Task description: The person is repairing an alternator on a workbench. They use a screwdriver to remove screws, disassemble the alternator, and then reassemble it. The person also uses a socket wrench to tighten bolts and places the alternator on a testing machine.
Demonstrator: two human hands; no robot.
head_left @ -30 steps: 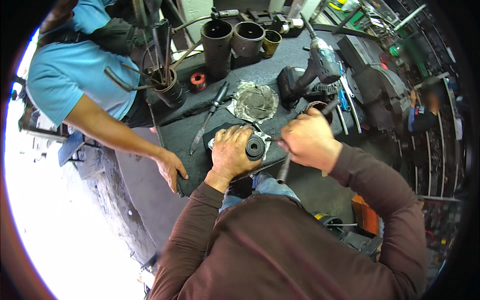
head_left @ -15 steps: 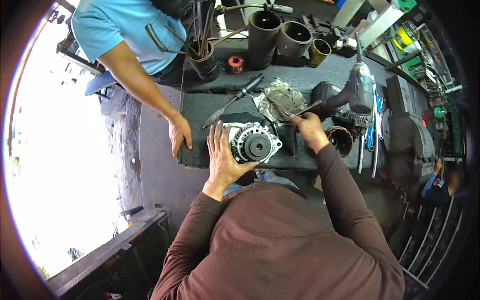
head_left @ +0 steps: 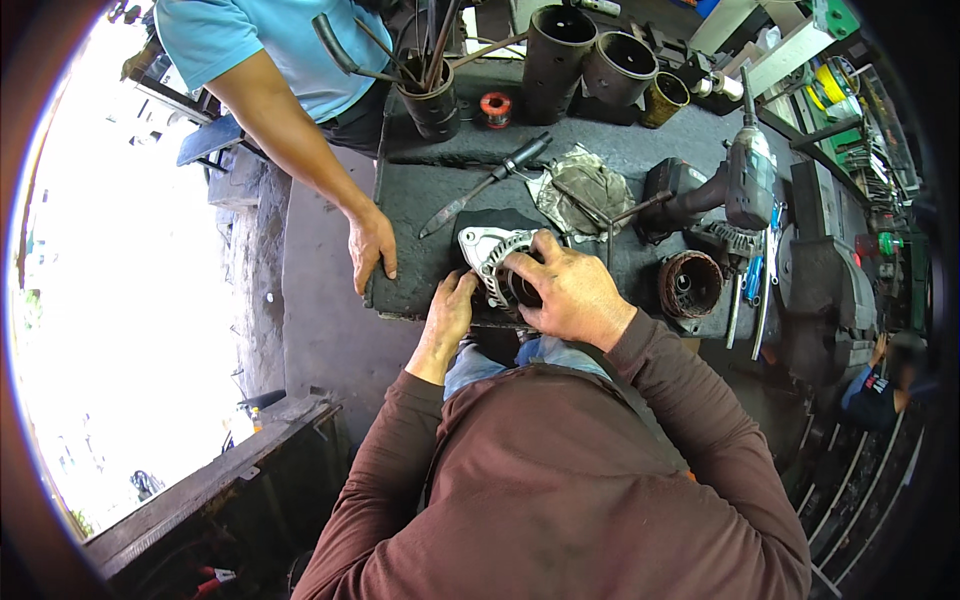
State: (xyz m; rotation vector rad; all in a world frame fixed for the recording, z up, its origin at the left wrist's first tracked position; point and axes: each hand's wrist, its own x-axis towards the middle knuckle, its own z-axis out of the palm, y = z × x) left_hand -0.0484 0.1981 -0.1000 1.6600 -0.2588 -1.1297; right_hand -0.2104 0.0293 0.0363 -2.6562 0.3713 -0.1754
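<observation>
An alternator (head_left: 482, 243) with a silvery, slotted housing sits near the front edge of the dark workbench. It is tipped, and its dark pulley is mostly covered by my fingers. My right hand (head_left: 578, 292) reaches over it from the right, thumb and fingers curled round its pulley side. Against its lower left side is my left hand (head_left: 446, 318), fingers bent and gripping the housing edge. A T-handled wrench (head_left: 612, 224) lies just beyond my right hand, partly on a dirty crumpled rag (head_left: 583, 190). Left of the rag lies a dark-handled, flat-bladed tool (head_left: 485, 185).
Another person's hand (head_left: 373, 248) rests on the bench's left corner. To the right stand a cordless impact wrench (head_left: 725, 185) and a copper-wound stator ring (head_left: 690, 284), with spanners (head_left: 770, 245) beyond. Dark metal cups (head_left: 556, 52) and a red solder spool (head_left: 495, 108) line the back.
My right hand has left the T-handled wrench and taken hold of the alternator. The alternator has been tipped over, and my left hand has slid down to its lower left side.
</observation>
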